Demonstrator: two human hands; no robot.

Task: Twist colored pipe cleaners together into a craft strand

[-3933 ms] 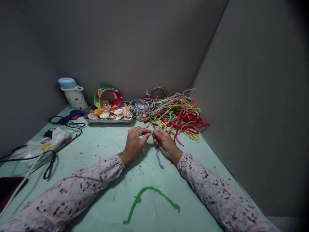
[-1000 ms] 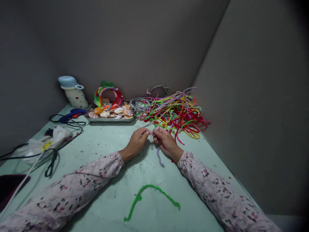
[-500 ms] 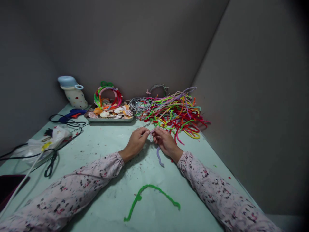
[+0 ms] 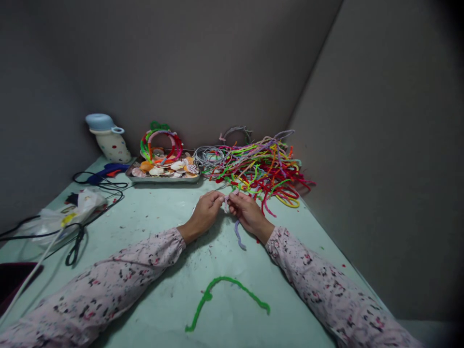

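Observation:
Fingertips of my left hand (image 4: 207,210) pinch one end of a pale purple pipe cleaner (image 4: 239,236) above the middle of the table. Close beside it, my right hand (image 4: 248,211) is closed on the same pipe cleaner, whose tail hangs down below the palm. The short piece between the two hands looks pinkish-lilac and bent; its exact shape is too small to make out. Nearer to me a green pipe cleaner (image 4: 226,279) lies on the table in an arch, with a small lump on its left side.
A heap of coloured pipe cleaners (image 4: 268,159) and a grey wire coil (image 4: 212,157) lie behind my hands. Left of them are a metal tray (image 4: 163,180) with shells and wrapped rings, a bottle (image 4: 110,140), a blue glue gun (image 4: 105,173), a plastic bag (image 4: 81,208) and black cables.
My fingers have shifted very slightly on the pipe cleaner, and the bit between them sits a little differently. The view has moved a touch; all else stays put.

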